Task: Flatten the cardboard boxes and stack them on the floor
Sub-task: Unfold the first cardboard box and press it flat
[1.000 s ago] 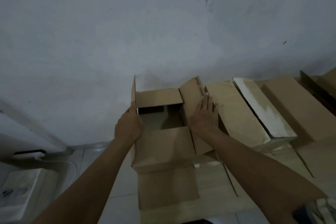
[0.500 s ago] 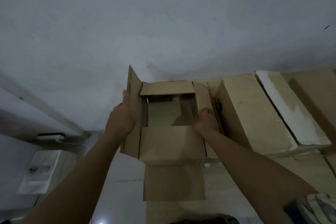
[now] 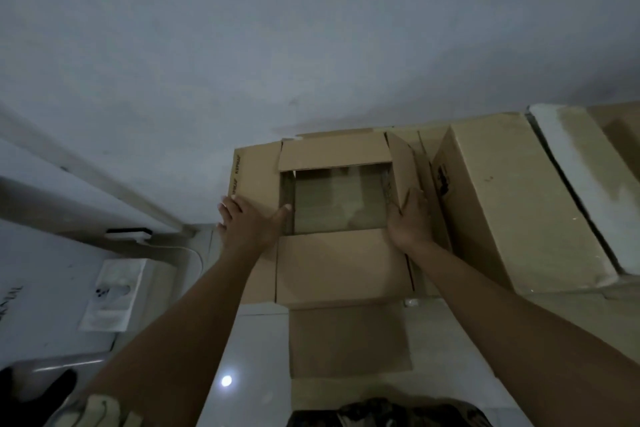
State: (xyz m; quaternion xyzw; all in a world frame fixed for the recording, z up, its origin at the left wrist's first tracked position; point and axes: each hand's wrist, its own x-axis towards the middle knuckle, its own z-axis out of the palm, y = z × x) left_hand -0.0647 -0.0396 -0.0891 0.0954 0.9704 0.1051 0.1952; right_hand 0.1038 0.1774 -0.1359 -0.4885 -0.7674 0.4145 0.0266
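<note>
Open cardboard box point(image 3: 341, 263) sits on the floor point(image 3: 249, 350) against the grey wall point(image 3: 311, 28), all four top flaps folded outward, dim lighting. Left hand point(image 3: 247, 224) lies flat on the left flap point(image 3: 258, 177), fingers straight and spread, thumb reaching to the edge of the opening, pressing not gripping. Right hand point(image 3: 408, 218) is at the right flap point(image 3: 401, 163), which stands tilted up rather than flat; fingers look fairly straight against its outer face, thumb on the inner side at the opening, but the blur makes it hard to tell whether it pinches the flap or only pushes it. Far flap point(image 3: 334, 151) lies back toward the wall, near flap point(image 3: 341, 265) lies toward the person. Through the opening the inside looks pale and bare. Under the box, a flat cardboard sheet point(image 3: 349, 340) sticks out toward the person on the floor. Just right of the box, touching or nearly so, a bigger closed box point(image 3: 512, 204) lies tilted, with a white board point(image 3: 585, 184) beside it and more cardboard at the top right edge. Left side: white packet point(image 3: 116, 291) on a pale surface, a small white device point(image 3: 128, 234) with a cable near the wall base. Small bright light reflection point(image 3: 226, 380) on the floor tile. Patterned clothing point(image 3: 381, 414) at the bottom edge.
</note>
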